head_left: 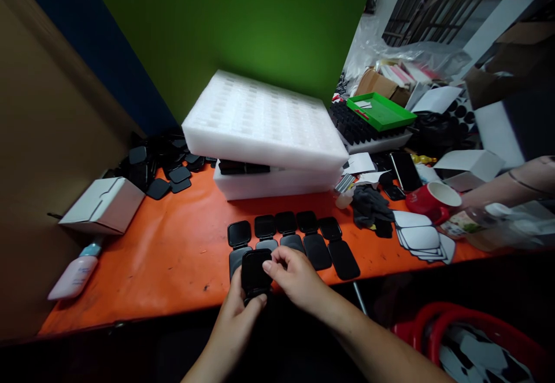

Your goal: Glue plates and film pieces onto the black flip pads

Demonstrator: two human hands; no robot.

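My left hand (237,308) grips a small black compact case (255,272) from below at the front edge of the orange table (173,256). My right hand (295,276) pinches the case's top right edge with fingers curled. Just behind the hands lies a row of several open black compact cases (303,238), lids flat on the table. A stack of rounded white mirror pieces (422,239) lies to the right of the row.
Two stacked white foam trays (264,125) stand behind the row. Loose black cases (160,166) pile at back left beside a white box (104,205). A pink bottle (76,276), red mug (433,199), green tray (381,111), red basket (468,337) and another person's arm (511,186) are around.
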